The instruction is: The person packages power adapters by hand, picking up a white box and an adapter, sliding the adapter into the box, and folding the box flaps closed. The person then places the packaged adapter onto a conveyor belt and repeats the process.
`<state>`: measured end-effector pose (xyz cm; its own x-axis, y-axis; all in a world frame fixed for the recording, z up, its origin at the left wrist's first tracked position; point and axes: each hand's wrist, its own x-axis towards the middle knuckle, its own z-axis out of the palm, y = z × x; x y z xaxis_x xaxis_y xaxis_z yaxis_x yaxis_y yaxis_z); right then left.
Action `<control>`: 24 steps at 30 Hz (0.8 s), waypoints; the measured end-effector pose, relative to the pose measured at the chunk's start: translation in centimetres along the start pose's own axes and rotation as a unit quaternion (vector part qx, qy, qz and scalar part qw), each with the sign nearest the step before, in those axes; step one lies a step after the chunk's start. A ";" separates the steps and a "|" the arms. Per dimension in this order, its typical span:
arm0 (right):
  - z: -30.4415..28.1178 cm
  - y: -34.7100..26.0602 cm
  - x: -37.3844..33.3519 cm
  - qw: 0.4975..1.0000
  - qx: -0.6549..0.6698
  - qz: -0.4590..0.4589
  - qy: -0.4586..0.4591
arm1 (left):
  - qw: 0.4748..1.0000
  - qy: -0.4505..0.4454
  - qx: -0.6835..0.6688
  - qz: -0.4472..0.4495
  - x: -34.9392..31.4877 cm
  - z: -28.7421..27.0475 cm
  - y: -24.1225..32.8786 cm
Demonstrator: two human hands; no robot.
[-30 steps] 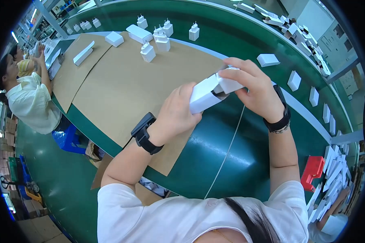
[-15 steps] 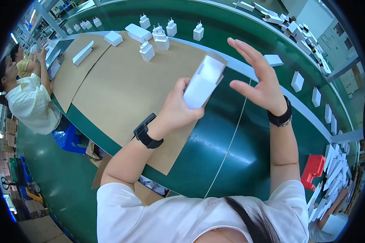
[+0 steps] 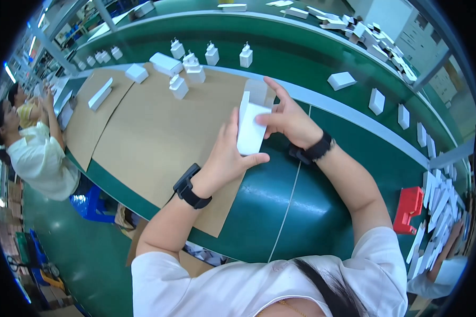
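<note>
A small white carton [image 3: 252,129] with its top flaps raised is held up over the table between my two hands. My left hand [image 3: 225,148] grips it from the left and below, thumb under its lower end. From the right, my right hand [image 3: 288,119] holds the carton's edge, its thumb on the front face and its index finger up beside the raised flap. Whether anything is inside the carton cannot be seen. Beyond the hands, several white plug chargers [image 3: 194,71] stand on the brown cardboard sheet [image 3: 158,132].
More chargers [image 3: 246,55] and white cartons [image 3: 376,101] stand along the green belt [image 3: 296,74]. A red tape dispenser [image 3: 408,210] sits at right beside a heap of flat white cartons [image 3: 436,222]. Co-workers [image 3: 37,153] sit at left; another person's arm shows at lower right.
My right hand has come down and left onto the carton, its thumb now on the front face. The carton has turned more upright in my left hand. The view has shifted slightly.
</note>
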<state>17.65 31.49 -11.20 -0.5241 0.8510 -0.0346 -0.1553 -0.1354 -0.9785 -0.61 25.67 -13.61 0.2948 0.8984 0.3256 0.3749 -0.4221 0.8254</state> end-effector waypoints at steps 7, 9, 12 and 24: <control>-20.3 -0.7 10.5 0.972 -0.078 0.060 0.213 | 0.970 0.065 0.231 0.043 0.5 -0.3 -0.3; -21.7 -0.2 10.6 0.942 -0.076 0.072 0.319 | 0.967 0.058 0.245 0.043 0.4 -0.3 -1.4; -28.4 -1.7 3.7 0.796 -0.490 -0.039 0.353 | 0.969 0.038 0.230 0.079 1.5 3.6 -0.7; -14.7 -18.9 -46.8 0.737 -0.538 0.059 0.405 | 0.965 0.075 0.249 0.013 -0.1 0.7 -2.8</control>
<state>57.45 1.72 5.95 0.2577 0.9485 0.1843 0.8334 -0.1217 -0.5391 -1.06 26.67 -16.24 0.1934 0.8784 0.4371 0.7564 -0.4172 0.5038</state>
